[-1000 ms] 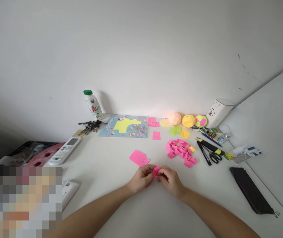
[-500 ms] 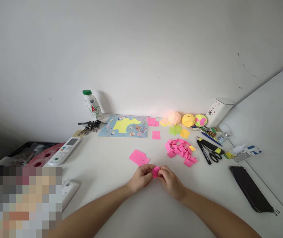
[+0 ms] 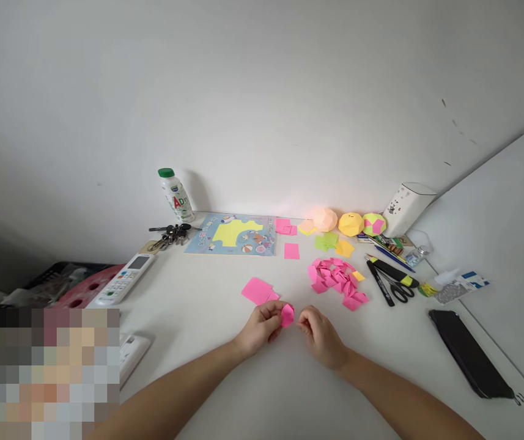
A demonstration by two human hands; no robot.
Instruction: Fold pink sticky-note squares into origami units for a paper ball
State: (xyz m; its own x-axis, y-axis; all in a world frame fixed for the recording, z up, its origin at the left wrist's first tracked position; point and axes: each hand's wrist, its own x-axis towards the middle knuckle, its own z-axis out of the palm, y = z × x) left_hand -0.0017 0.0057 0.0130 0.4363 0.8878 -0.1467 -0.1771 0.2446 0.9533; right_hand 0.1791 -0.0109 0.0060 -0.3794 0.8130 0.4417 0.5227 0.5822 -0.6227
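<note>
Between the thumb and fingers of my left hand point(image 3: 262, 324) is a small folded piece of pink paper point(image 3: 288, 315). Just right of it, a narrow gap away, my right hand point(image 3: 320, 336) has its fingers curled in and thumb close to them, with nothing showing in them. Flat pink sticky notes point(image 3: 258, 290) lie right behind my left hand. Farther right sits a heap of folded pink paper pieces point(image 3: 335, 278), with an orange piece at its edge.
Faceted paper balls point(image 3: 351, 224) line the wall beside green notes point(image 3: 326, 241). A blue booklet point(image 3: 229, 235), bottle point(image 3: 177, 195) and keys point(image 3: 172, 235) stand back left. Scissors point(image 3: 402, 292), a marker point(image 3: 380, 282) and a black pouch point(image 3: 470, 351) lie right; a remote point(image 3: 124, 280) left.
My right hand has let go of the folded pink paper and moved slightly right. My left hand keeps hold of the paper, which now shows a broader face. The view has shifted a little.
</note>
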